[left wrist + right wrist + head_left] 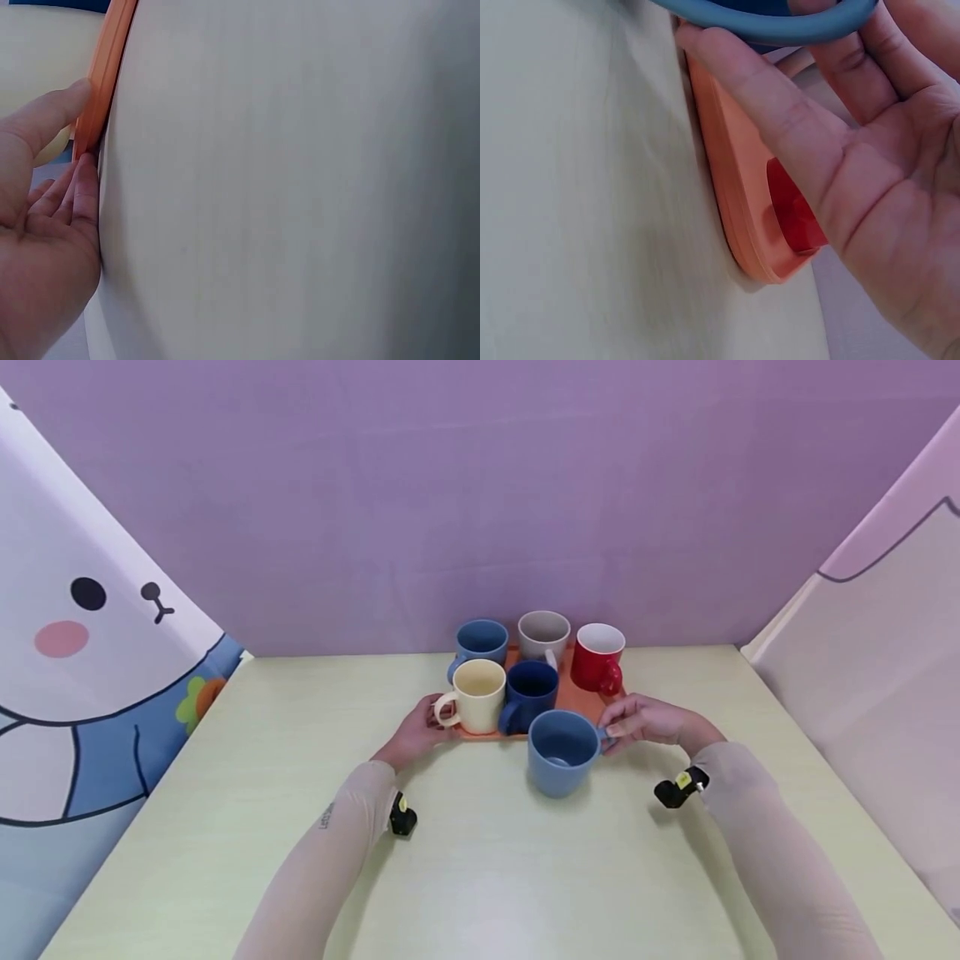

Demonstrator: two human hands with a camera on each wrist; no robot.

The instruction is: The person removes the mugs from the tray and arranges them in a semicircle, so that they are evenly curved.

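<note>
My right hand (652,722) holds a light blue mug (557,772) by its handle, in front of the orange tray (579,700). In the right wrist view the mug's handle (787,30) lies across the fingers, one finger running below it. My left hand (420,731) is at the tray's near left corner. The left wrist view has the thumb on the tray's rim (109,75) and the fingertips against its lower edge, pinching it. Near that hand a cream mug (482,702) stands on the tray, beside a dark blue mug (534,685).
Behind them on the tray stand another blue mug (482,639), a grey mug (543,633) and a red mug (596,660). The pale table (480,877) meets a purple backdrop (420,510). A printed cartoon cloth (67,693) hangs at the left.
</note>
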